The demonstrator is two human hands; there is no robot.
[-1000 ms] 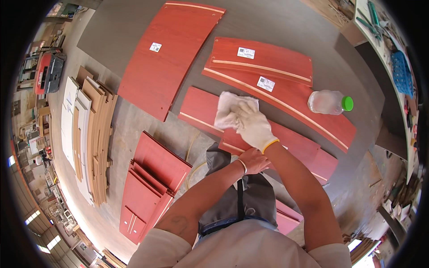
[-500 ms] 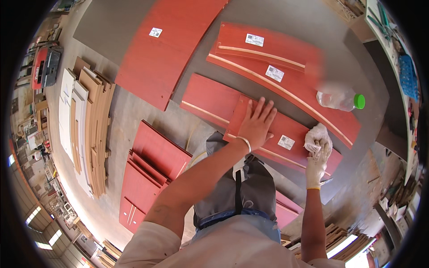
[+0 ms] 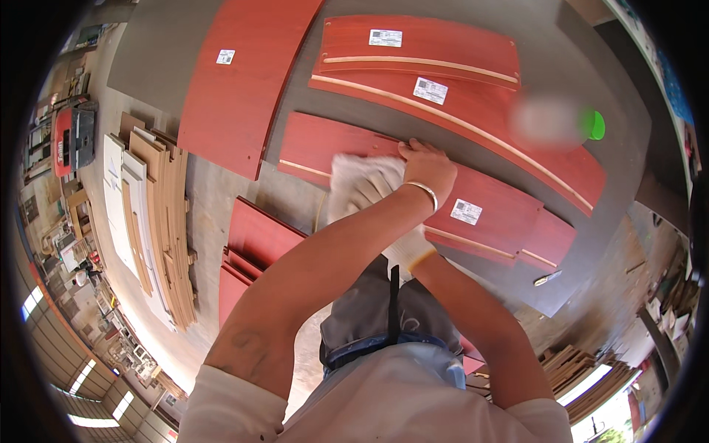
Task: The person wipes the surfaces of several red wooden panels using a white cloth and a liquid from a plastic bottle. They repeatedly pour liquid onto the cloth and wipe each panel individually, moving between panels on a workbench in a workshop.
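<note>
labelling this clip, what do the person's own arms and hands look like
The left hand is bare, with a pale bracelet and a faint dark marking up the arm. The right hand wears an off-white glove with a yellow cuff edge. Both sleeves are short and pale.

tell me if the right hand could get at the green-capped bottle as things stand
Probably not straight away: the left forearm crosses over the gloved right hand, which is on a white cloth. The green-capped bottle itself looks uncovered, on a red panel farther right.
</note>
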